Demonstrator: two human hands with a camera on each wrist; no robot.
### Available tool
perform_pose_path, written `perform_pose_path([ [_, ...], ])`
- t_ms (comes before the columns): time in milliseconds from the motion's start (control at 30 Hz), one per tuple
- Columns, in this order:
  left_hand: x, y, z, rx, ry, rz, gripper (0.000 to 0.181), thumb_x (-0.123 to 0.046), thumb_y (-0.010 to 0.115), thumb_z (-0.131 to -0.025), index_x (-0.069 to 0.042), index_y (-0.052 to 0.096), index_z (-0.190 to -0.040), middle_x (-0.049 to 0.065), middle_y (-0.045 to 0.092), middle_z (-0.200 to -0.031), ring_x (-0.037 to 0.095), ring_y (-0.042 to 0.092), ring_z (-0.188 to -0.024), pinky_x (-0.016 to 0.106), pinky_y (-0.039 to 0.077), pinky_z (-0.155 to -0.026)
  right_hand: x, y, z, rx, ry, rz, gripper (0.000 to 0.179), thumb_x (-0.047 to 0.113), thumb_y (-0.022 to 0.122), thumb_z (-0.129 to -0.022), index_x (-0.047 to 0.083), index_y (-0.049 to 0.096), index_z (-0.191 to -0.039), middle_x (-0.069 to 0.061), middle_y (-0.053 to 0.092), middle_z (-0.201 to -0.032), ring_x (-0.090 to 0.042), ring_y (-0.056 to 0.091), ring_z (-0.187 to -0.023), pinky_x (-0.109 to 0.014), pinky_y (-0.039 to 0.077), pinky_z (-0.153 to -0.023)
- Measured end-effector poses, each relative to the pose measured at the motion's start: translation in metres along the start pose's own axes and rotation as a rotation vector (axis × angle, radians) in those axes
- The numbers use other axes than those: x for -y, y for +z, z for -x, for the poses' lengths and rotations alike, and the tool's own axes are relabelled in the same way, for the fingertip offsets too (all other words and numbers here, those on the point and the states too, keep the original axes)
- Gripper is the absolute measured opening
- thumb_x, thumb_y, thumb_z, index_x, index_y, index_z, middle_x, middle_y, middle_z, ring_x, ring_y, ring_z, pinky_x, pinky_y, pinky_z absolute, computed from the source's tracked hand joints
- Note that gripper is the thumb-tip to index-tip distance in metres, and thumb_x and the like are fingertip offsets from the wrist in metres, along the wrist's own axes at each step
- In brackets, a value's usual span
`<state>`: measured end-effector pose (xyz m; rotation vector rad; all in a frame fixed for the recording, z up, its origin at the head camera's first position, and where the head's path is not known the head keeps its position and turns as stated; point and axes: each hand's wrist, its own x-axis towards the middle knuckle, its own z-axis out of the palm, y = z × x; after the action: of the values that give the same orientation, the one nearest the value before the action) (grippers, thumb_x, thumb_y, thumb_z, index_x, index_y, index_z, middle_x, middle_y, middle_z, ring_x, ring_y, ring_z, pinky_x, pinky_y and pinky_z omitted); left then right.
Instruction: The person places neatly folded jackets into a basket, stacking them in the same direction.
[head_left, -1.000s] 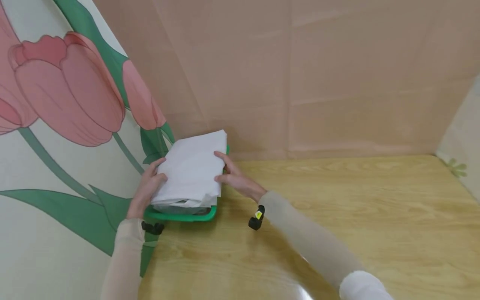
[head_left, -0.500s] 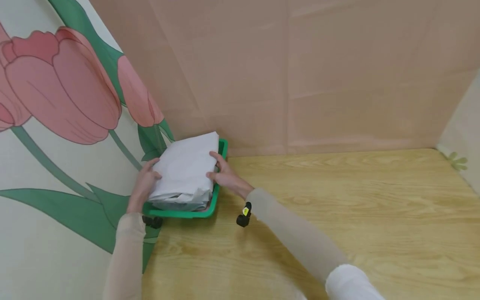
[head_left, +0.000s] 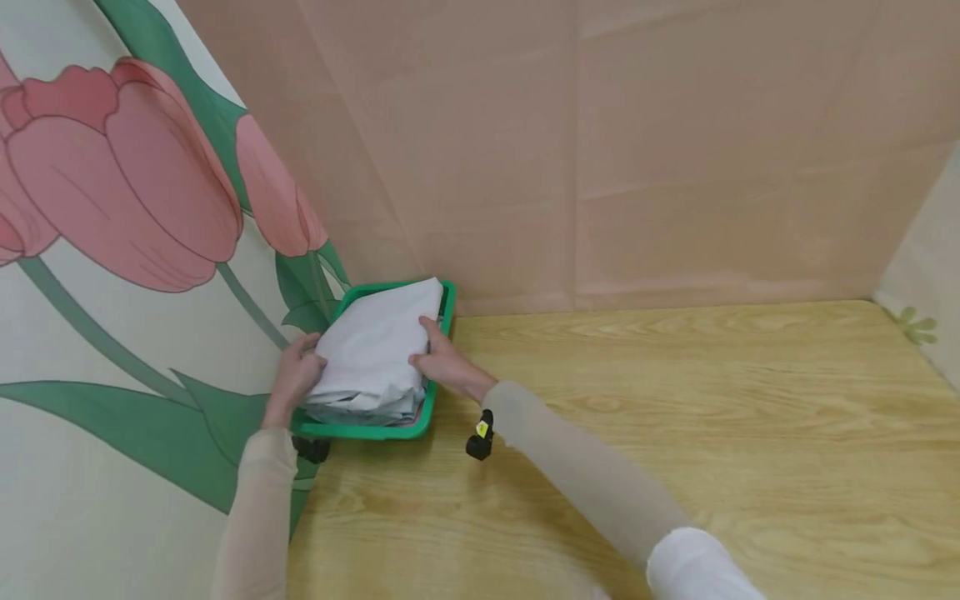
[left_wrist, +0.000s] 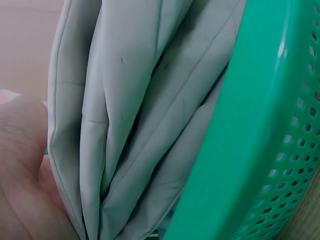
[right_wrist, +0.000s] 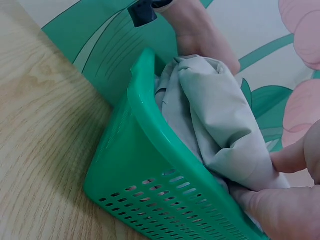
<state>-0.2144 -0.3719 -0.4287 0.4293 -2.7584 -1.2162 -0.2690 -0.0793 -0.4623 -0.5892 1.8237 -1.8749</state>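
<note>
A folded white cloth (head_left: 378,342) with stitched edges lies in the green plastic basket (head_left: 401,432), its top standing above the rim. My left hand (head_left: 295,375) holds the cloth's left side. In the left wrist view the cloth's layered folds (left_wrist: 135,100) hide part of that hand. On the opposite side my right hand (head_left: 446,364) grips the right edge, thumb and fingers on either side of the cloth, as the right wrist view shows. Greyish fabric (right_wrist: 175,107) sits beneath it inside the basket.
The basket stands on a wood-grain table (head_left: 637,433), in the corner by a tulip-patterned panel (head_left: 150,192) on the left. A pinkish-brown sheet (head_left: 600,167) hangs behind. Black cameras are strapped to both wrists.
Both hands have lowered the cloth into the basket and shifted it slightly left. More of the basket's back and right rim now shows.
</note>
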Motion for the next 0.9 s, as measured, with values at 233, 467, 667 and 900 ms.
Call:
perform_pose_path([
  [233,-0.003,0.002,0.004,-0.044,-0.014,-0.005,0.069,-0.006,0.043,-0.097,-0.003,0.036,-0.166,0.021,0.034,-0.172,0.041,0.022,-0.162,0.059,0.02,-0.131,0.005,0.006,-0.002,0.018,0.048,-0.013,0.092,-0.012,0.049,-0.099,0.014,0.002,-0.173,-0.008,-0.005,-0.181,-0.027,0.0,-0.166,-0.049,0.012,-0.133],
  [467,-0.005,0.007,0.005,-0.051,-0.029,-0.038,0.072,-0.005,0.039,-0.094,-0.004,0.034,-0.166,0.023,0.031,-0.173,0.043,0.02,-0.162,0.06,0.019,-0.131,0.009,0.008,0.0,0.023,0.121,-0.04,0.1,-0.017,0.047,-0.091,0.015,-0.001,-0.173,-0.01,-0.006,-0.181,-0.03,0.0,-0.166,-0.053,0.015,-0.133],
  [667,-0.011,0.007,0.008,-0.015,-0.03,-0.046,0.075,-0.006,0.037,-0.094,-0.003,0.026,-0.169,0.024,0.027,-0.174,0.043,0.017,-0.163,0.06,0.018,-0.132,0.014,0.004,0.003,0.02,0.152,-0.057,0.096,-0.012,0.049,-0.095,0.014,0.0,-0.173,-0.009,-0.006,-0.181,-0.03,0.001,-0.166,-0.053,0.016,-0.133],
  [900,-0.026,0.003,0.016,0.056,-0.045,-0.057,0.076,-0.011,0.037,-0.099,-0.005,0.016,-0.171,0.024,0.024,-0.175,0.045,0.033,-0.153,0.056,0.039,-0.113,0.026,-0.004,0.012,0.093,0.181,-0.083,0.091,-0.008,0.049,-0.101,0.01,-0.005,-0.172,-0.012,-0.011,-0.18,-0.036,0.005,-0.165,-0.057,0.029,-0.128],
])
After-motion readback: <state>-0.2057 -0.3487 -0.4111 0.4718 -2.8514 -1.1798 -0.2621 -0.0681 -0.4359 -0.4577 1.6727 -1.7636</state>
